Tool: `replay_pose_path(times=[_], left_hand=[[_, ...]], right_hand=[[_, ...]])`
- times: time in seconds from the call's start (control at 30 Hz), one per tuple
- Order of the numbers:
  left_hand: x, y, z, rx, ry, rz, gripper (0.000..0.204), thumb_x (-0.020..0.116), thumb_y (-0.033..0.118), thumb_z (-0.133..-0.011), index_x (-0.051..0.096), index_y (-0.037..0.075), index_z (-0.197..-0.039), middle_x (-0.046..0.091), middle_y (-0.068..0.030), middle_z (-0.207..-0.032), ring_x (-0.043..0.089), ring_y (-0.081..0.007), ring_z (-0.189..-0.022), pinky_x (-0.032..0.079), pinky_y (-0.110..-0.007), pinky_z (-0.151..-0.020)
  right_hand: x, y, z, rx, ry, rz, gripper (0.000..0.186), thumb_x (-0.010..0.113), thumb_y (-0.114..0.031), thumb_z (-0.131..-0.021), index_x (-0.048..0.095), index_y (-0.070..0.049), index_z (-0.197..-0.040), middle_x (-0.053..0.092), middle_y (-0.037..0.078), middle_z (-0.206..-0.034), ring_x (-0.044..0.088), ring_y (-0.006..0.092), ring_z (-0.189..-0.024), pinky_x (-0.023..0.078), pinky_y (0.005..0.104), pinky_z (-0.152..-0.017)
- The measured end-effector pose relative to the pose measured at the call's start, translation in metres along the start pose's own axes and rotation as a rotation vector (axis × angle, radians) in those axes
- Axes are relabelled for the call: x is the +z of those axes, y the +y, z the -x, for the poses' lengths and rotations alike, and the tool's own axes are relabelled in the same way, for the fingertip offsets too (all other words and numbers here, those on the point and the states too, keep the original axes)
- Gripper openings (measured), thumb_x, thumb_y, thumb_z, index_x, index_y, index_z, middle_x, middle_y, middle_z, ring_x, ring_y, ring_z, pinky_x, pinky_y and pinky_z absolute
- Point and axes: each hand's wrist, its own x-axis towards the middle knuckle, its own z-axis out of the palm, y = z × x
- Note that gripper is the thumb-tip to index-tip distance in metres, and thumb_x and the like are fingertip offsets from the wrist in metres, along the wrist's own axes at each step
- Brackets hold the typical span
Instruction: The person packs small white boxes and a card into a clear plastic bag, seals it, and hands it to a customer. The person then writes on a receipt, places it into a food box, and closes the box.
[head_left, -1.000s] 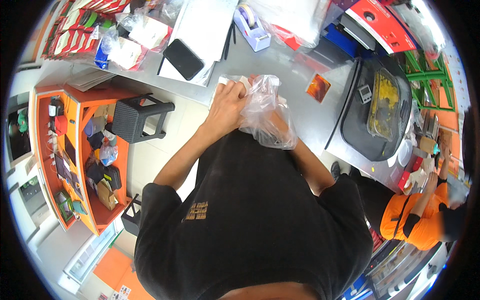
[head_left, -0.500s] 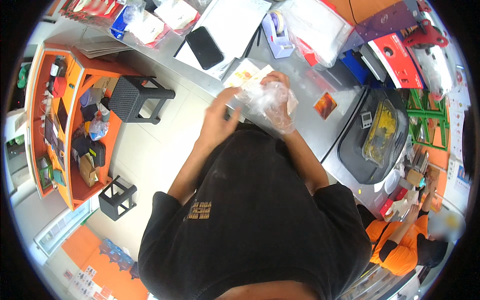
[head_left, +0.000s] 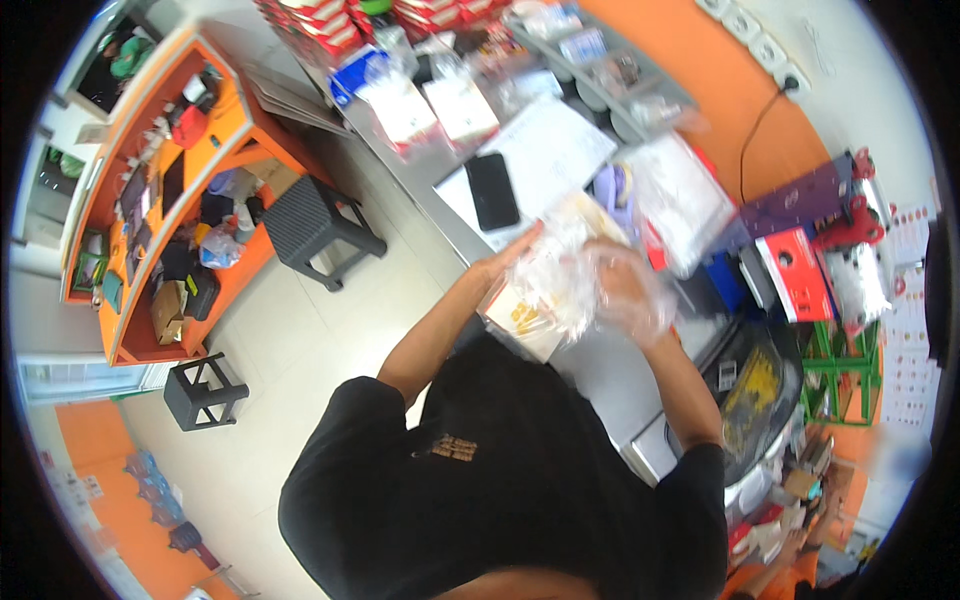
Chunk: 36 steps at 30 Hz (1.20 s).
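Note:
My left hand (head_left: 508, 258) grips the left edge of a flat cream package (head_left: 528, 322) with yellow printing, held tilted over the steel counter's front edge. A crumpled clear plastic bag (head_left: 570, 285) lies over much of the package. On its right side, my right hand (head_left: 622, 285) is wrapped in the bag's plastic, its fingers curled and partly blurred. Just beyond my hands are a black phone (head_left: 492, 190) on white papers (head_left: 545, 150) and a lilac tape dispenser (head_left: 610, 190).
A dark tray (head_left: 745, 410) with yellow contents is at right. Red-and-white packets (head_left: 400, 110) and boxes (head_left: 790, 275) line the counter's back. A black stool (head_left: 305, 225) and orange shelving (head_left: 220, 140) stand left. A co-worker in orange (head_left: 775, 575) works at lower right.
My left hand has moved up and right onto the package, which now sits more upright in view with the bag over it. My right hand has moved rightward. The view has swung noticeably.

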Motion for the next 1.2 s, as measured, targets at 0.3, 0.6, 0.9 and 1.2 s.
replay_pose_path(times=[0.3,0.6,0.9,1.2], left_hand=[[0.012,-0.033,0.030,0.514,-0.193,-0.152,0.060,0.065,0.026,-0.084,0.040,0.006,-0.135,0.052,-0.0148,-0.127,0.052,-0.0261,-0.118,0.041,-0.040,-0.101],[-0.031,0.039,-0.013,0.809,0.153,-0.265,0.062,0.069,0.020,-0.080,0.041,0.001,-0.132,0.055,-0.0086,-0.123,0.052,-0.0188,-0.115,0.043,-0.034,-0.096],[-0.042,0.162,-0.086,-0.491,-0.532,-0.213,0.059,0.046,0.047,-0.092,0.040,0.006,-0.133,0.055,-0.0121,-0.123,0.054,-0.0241,-0.112,0.045,-0.042,-0.094],[-0.059,0.132,-0.155,-0.219,0.120,-0.527,0.034,0.049,0.033,-0.093,0.054,0.009,-0.117,0.059,-0.0115,-0.114,0.058,-0.0227,-0.102,0.049,-0.041,-0.086]], right_hand=[[0.027,0.029,-0.036,0.222,0.406,-0.039,0.017,0.062,-0.012,-0.076,0.060,-0.004,-0.091,0.058,0.012,-0.083,0.057,0.0274,-0.085,0.048,0.0359,-0.071],[0.028,0.027,-0.091,0.185,0.319,-0.034,0.021,0.064,-0.011,-0.074,0.061,-0.005,-0.094,0.059,0.012,-0.083,0.058,0.0282,-0.081,0.049,0.0390,-0.069],[-0.016,-0.008,-0.156,-0.133,-0.028,0.064,0.021,0.068,-0.017,-0.072,0.052,-0.006,-0.066,0.053,0.009,-0.073,0.056,0.0253,-0.067,0.045,0.0366,-0.058],[0.063,0.021,-0.037,0.901,0.916,-0.781,0.030,0.045,-0.036,-0.093,0.059,-0.009,-0.095,0.057,0.001,-0.077,0.056,0.0133,-0.064,0.047,0.0285,-0.054]])
